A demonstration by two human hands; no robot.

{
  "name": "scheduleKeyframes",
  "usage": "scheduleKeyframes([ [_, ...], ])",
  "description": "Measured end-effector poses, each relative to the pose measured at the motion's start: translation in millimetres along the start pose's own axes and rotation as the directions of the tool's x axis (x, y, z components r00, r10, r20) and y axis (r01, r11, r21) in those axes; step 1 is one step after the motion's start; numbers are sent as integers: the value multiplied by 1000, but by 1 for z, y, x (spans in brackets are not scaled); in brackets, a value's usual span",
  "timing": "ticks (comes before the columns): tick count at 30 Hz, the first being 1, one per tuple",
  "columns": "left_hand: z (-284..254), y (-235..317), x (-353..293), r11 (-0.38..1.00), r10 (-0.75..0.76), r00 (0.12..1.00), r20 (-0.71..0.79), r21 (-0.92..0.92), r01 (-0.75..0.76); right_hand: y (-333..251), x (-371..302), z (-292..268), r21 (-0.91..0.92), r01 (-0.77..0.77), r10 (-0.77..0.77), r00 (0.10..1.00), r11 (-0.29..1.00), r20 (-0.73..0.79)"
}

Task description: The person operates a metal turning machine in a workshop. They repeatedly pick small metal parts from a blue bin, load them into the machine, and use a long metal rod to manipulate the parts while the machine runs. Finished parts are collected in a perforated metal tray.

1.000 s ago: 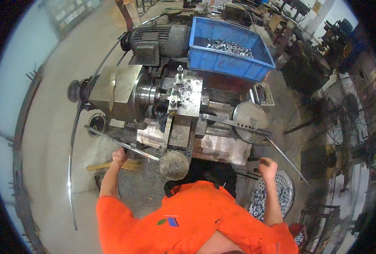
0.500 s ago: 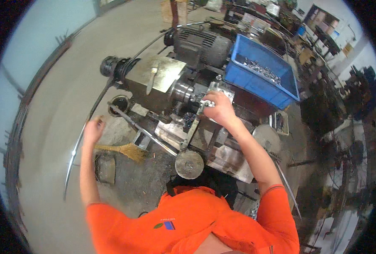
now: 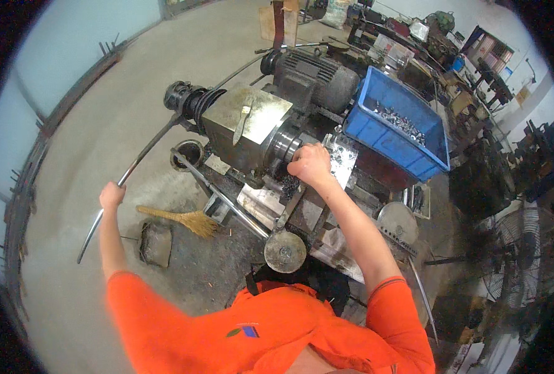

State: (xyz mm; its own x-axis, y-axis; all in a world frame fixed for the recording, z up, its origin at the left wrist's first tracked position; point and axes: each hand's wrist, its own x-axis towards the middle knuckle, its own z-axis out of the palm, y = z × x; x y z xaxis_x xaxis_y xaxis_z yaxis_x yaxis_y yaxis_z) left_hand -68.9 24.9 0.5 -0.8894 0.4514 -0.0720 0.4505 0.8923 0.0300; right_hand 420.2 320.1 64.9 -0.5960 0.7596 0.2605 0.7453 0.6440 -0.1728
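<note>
My left hand point(image 3: 111, 196) is wrapped round a long metal lever bar point(image 3: 138, 154) that runs down from the left end of the lathe headstock. At the spindle nose, my right hand point(image 3: 310, 164) is closed with its fingertips against the front of the round metal chuck point(image 3: 285, 144). Whatever those fingers hold is hidden behind the hand. Just right of it sits the bright metal tool slide point(image 3: 344, 157). A paintbrush point(image 3: 242, 124) lies on the flat top of the headstock point(image 3: 265, 112).
A blue crate point(image 3: 408, 148) of small metal parts stands behind the slide, beside an electric motor point(image 3: 314, 75). Below the machine lie a straw hand broom point(image 3: 192, 219) and a dustpan-like metal container point(image 3: 156, 244). Another long lever point(image 3: 230, 204) slopes toward a round disc point(image 3: 285, 252) near my body.
My left hand has gone from hovering near the bar to gripping it, and the bar's end has swung. My right hand has shifted from the tool slide left to the chuck.
</note>
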Motion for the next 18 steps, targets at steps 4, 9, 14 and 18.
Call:
scheduleKeyframes([
  [4,0,10,-25,999,-26,999,-34,-40,25,-4,4,-9,12,-55,52,983,998,174],
  [9,13,10,-77,991,32,997,-66,-130,-41,-5,3,-16,52,-27,15,973,998,228],
  [14,1,60,-160,985,-6,995,-104,-171,-12,-4,2,-9,9,-7,5,981,1000,193],
  [18,2,76,-180,978,46,989,-137,-198,-73,-2,3,-15,-66,-42,57,968,997,244],
])
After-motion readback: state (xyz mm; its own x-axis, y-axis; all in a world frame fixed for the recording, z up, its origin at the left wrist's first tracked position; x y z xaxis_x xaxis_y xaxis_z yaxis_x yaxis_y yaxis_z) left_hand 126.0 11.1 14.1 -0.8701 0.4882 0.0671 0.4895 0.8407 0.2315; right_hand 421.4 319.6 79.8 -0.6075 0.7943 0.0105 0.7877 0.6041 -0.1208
